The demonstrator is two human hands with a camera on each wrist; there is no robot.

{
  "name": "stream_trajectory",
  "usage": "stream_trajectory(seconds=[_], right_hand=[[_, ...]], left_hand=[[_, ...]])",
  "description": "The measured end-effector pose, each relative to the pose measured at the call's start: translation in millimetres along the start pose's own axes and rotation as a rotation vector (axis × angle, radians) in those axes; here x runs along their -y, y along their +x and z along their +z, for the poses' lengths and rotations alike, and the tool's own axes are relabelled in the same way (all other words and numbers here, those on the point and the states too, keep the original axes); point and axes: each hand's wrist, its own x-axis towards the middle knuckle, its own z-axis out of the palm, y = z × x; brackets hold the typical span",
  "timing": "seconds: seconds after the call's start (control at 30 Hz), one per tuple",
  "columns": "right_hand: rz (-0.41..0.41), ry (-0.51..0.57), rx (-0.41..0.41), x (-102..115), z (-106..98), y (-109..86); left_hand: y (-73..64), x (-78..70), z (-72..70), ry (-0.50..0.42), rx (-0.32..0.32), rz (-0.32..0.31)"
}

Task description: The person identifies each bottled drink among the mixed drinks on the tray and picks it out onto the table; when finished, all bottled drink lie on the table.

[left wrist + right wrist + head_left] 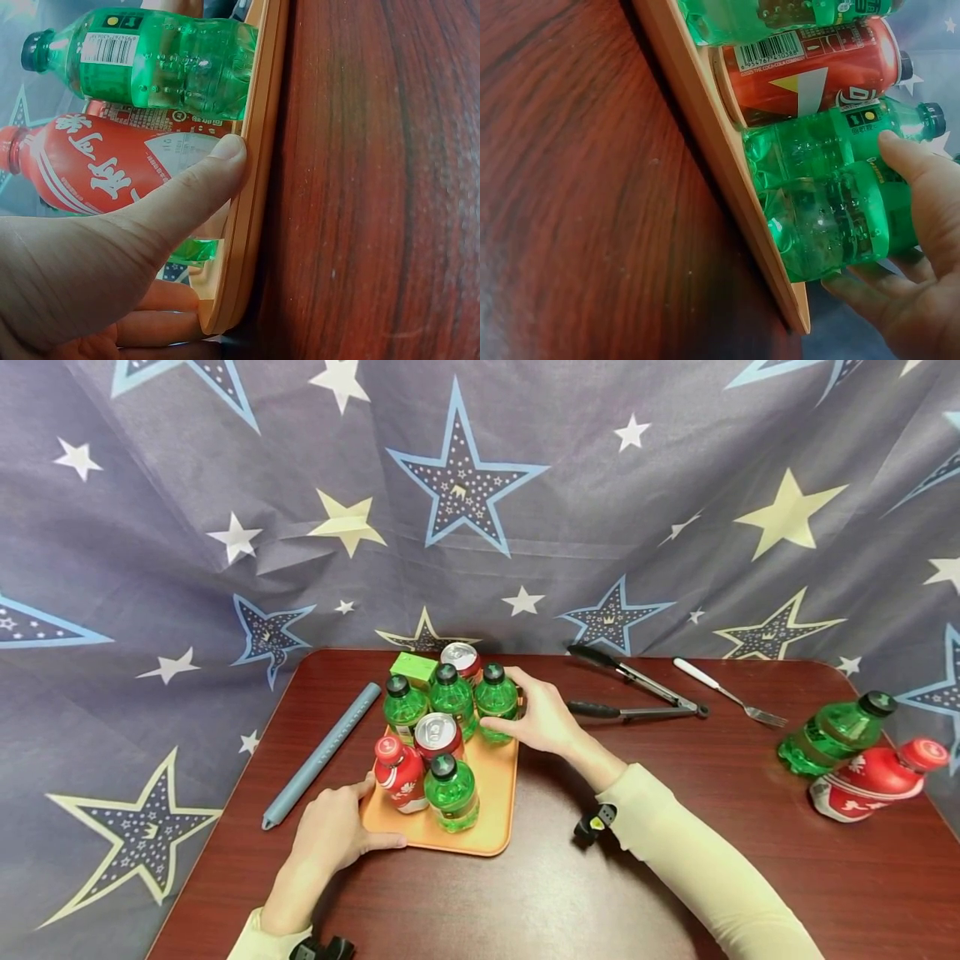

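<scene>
My left hand (330, 827) pinches the orange tray (492, 789) between my hands; my right hand (546, 717) curls round a green bottle (495, 695). Seven drinks (438, 733) are loaded; two bottles (832, 737), well rightward, aren't.

A dark red table is backed by a star-printed cloth.
The space behind the table (720, 760) is filled by the grey-purple cloth (570, 518), which is also seen along the table's left side and is broken by loose folds and faint horizontal creases. It is patterned with large blue-outlined stars (468, 481), some marked with small crowns, and with plain yellow stars (791, 517) and smaller white stars (632, 433). The table's far corners are rounded, and its wood-look top is streaked with darker grain, shown closely in both wrist views. Light is reflected as a pale sheen (555, 877) near the front of the tabletop.
</scene>
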Motion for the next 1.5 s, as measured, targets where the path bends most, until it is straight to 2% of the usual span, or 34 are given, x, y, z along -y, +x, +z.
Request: stream_trajectory(seconds=[0.4, 0.6, 0.73, 0.93, 1.17, 1.37, 1.5], right_hand=[[-0.012, -0.006, -0.001, 6, -5, 2.4], [-0.048, -0.031, -0.068, 17, -21, 6.0], [-0.061, -0.043, -0.116, 25, -40, 8.6], [-0.037, -0.035, -0.182, 35, -77, 6.8], [0.01, -0.168, -0.276, 44, -128, -4.5], [0.03, -0.272, -0.347, 38, -163, -17.3], [0.026, -0.304, -0.409, 32, -183, -31.2]], left_hand=[[-0.8, -0.9, -1.1, -0.001, 0.01, -0.002], [-1.8, -0.4, -1.4, -0.001, 0.002, 0.0], [-1.8, -0.3, -1.2, -0.002, 0.005, -0.002], [-1.0, -0.8, -1.2, -0.002, 0.015, -0.008], [1.1, -2.1, -0.3, 0.004, 0.016, 0.003], [0.9, -2.1, -1.2, 0.002, 0.011, -0.006], [0.6, -2.4, -1.8, 0.001, 0.02, -0.006]])
